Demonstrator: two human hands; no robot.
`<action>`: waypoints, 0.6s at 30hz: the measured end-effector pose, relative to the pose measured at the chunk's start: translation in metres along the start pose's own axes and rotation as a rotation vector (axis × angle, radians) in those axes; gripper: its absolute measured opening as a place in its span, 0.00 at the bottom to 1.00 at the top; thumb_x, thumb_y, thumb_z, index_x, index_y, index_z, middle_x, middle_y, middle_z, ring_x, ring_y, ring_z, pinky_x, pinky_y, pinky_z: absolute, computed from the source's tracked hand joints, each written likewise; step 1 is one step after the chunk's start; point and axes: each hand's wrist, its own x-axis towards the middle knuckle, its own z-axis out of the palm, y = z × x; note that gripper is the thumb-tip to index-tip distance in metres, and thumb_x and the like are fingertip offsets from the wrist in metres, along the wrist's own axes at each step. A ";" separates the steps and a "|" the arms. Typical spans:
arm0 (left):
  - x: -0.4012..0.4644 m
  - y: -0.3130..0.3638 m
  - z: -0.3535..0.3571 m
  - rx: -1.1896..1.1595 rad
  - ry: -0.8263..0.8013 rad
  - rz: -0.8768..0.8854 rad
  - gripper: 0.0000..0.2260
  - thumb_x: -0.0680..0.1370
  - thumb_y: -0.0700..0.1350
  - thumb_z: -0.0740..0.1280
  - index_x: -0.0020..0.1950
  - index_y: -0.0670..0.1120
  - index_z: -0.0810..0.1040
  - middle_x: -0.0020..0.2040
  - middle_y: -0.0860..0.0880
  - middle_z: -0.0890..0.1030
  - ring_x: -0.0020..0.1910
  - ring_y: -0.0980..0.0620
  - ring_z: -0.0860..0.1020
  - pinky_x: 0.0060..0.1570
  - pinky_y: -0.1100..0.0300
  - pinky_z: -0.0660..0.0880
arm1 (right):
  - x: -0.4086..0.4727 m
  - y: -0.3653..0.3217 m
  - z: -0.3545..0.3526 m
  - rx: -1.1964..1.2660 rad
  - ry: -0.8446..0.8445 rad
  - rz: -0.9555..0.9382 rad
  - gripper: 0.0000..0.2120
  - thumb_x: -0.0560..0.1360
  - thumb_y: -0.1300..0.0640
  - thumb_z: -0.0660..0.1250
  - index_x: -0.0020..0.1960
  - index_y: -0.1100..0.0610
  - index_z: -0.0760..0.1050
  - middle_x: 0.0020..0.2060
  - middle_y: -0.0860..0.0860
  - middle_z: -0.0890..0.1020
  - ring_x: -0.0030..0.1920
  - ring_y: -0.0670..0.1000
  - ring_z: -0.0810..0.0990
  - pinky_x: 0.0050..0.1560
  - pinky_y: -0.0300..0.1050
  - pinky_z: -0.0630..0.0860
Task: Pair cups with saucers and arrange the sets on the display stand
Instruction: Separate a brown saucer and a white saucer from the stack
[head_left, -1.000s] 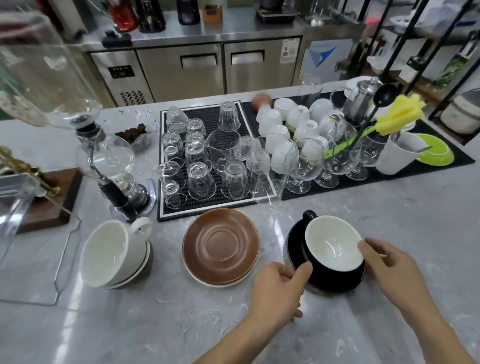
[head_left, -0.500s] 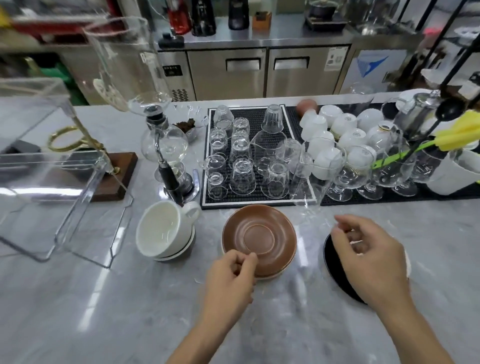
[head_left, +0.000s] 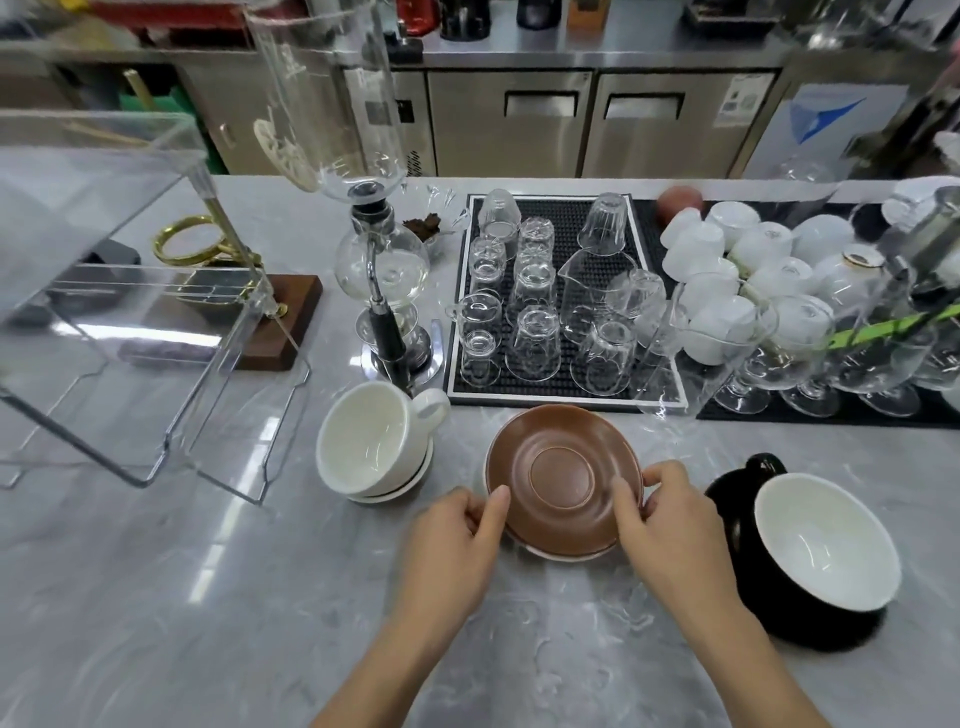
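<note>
Both hands grip the brown saucer (head_left: 563, 480) from opposite sides in the head view, the left hand (head_left: 452, 551) with thumb curled over the near-left rim, the right hand (head_left: 670, 530) with thumb on the upper face and fingers hooked round the far-right edge; the saucer sits at the centre of the grey marble counter (head_left: 182, 597), apparently on top of a second, paler saucer whose rim peeps out beneath it, though whether it is lifted clear cannot be told; to its left a white cup (head_left: 374, 441) already rests on a white saucer (head_left: 400, 486), and to its right a black cup (head_left: 826, 540) with a glossy white interior sits on a black saucer (head_left: 821, 631), so two sets look paired while the brown saucer has no cup on it; none of the sets stands on the clear acrylic display stand (head_left: 104, 291) at the far left, so by this judgement the arranging is wholly left to do; the brown saucer is matte, round and shallow with a raised ring at its centre; the cups are smooth glazed ceramic, wide-mouthed with loop handles; behind them, upturned glasses (head_left: 535, 312) crowd a black ribbed drying mat (head_left: 566, 218), upturned white cups (head_left: 737, 260) pile beside them, and a glass siphon brewer (head_left: 382, 260) stands near the white set.
</note>
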 end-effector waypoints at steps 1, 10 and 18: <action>0.001 -0.001 0.001 0.009 -0.016 0.004 0.23 0.79 0.61 0.64 0.33 0.44 0.74 0.27 0.49 0.75 0.29 0.51 0.74 0.33 0.53 0.71 | 0.001 0.001 0.003 -0.005 0.000 0.007 0.12 0.77 0.46 0.64 0.46 0.54 0.69 0.32 0.50 0.79 0.36 0.57 0.77 0.37 0.51 0.72; 0.008 0.002 0.005 0.058 -0.046 0.018 0.23 0.79 0.54 0.65 0.29 0.45 0.65 0.25 0.49 0.67 0.27 0.51 0.65 0.28 0.57 0.60 | 0.004 0.005 0.006 0.000 -0.005 0.057 0.22 0.77 0.46 0.63 0.31 0.56 0.61 0.23 0.51 0.70 0.28 0.55 0.71 0.29 0.50 0.67; 0.007 0.004 0.007 -0.012 -0.037 0.037 0.22 0.79 0.48 0.67 0.28 0.46 0.63 0.25 0.49 0.64 0.27 0.52 0.60 0.27 0.60 0.60 | 0.006 0.008 0.009 -0.029 0.032 0.031 0.22 0.77 0.46 0.63 0.31 0.56 0.61 0.23 0.52 0.71 0.28 0.55 0.72 0.28 0.48 0.62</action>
